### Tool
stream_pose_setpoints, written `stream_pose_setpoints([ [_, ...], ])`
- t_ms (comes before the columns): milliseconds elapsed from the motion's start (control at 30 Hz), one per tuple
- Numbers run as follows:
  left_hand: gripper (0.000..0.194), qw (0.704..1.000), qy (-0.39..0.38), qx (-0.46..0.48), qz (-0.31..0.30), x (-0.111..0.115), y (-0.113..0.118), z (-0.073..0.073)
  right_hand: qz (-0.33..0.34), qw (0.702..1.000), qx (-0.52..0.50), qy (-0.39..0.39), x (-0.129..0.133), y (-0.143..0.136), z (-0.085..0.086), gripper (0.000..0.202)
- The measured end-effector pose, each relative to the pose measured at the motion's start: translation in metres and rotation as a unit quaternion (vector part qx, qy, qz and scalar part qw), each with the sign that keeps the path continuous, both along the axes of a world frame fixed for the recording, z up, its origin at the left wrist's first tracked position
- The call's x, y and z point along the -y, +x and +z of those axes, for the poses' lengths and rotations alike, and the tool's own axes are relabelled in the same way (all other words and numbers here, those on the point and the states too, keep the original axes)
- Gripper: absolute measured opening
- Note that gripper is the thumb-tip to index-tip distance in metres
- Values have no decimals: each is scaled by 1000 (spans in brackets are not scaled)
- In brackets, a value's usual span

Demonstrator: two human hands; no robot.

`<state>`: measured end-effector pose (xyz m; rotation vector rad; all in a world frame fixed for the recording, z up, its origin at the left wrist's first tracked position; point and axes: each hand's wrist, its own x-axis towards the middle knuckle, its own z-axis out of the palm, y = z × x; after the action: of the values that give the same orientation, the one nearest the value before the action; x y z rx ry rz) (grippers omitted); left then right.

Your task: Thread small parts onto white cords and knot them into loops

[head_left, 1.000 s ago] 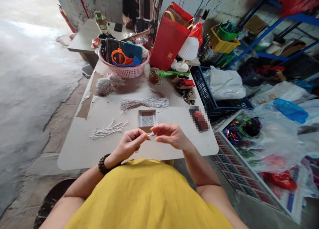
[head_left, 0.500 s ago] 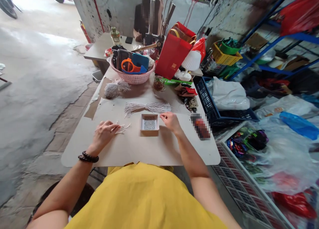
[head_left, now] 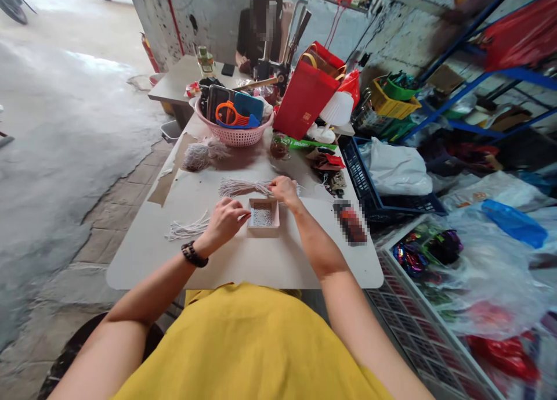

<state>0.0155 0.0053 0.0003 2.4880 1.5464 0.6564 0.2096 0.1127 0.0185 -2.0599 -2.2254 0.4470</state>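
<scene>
A small open box (head_left: 263, 233) stands near the middle of the table, with many small whitish pieces (head_left: 263, 216) inside. My left hand (head_left: 225, 221) is at the box's left side, thumb and fingertips pinched together; what they hold, if anything, is too small to name. Behind the box lies a bundle of white cords (head_left: 243, 187). My right hand (head_left: 285, 191) is over the right part of that bundle, its fingers closed on the cords. A smaller group of white cords (head_left: 187, 229) lies on the table left of my left hand.
Behind are a pink basket (head_left: 243, 136) of items, a ball of cord (head_left: 196, 156) and a red bag (head_left: 304, 98). A blurred-out object (head_left: 350, 222) lies at the right. Crates (head_left: 383, 205) flank the table's right side. A person (head_left: 261, 34) sits at the far table.
My left hand has moved right from the small cord group to the box, leaving those cords on the table. My right hand has moved from beside the box up to the cord bundle.
</scene>
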Motion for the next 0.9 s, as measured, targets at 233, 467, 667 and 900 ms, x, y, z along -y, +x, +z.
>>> stream_pose_setpoints([
  [233,19,983,-109,-146,25,-31,55,8,14,1000,-9,16,7,8,-6,24],
  [467,21,987,-99,-119,49,-34,57,-1,1,1000,-1,15,0,-14,-16,24],
  [667,15,994,-80,-33,69,-31,48,0,-11,999,-16,42,-5,-8,4,24],
  [900,15,988,-108,66,92,-29,47,-2,1,999,-21,29,-1,4,11,24],
])
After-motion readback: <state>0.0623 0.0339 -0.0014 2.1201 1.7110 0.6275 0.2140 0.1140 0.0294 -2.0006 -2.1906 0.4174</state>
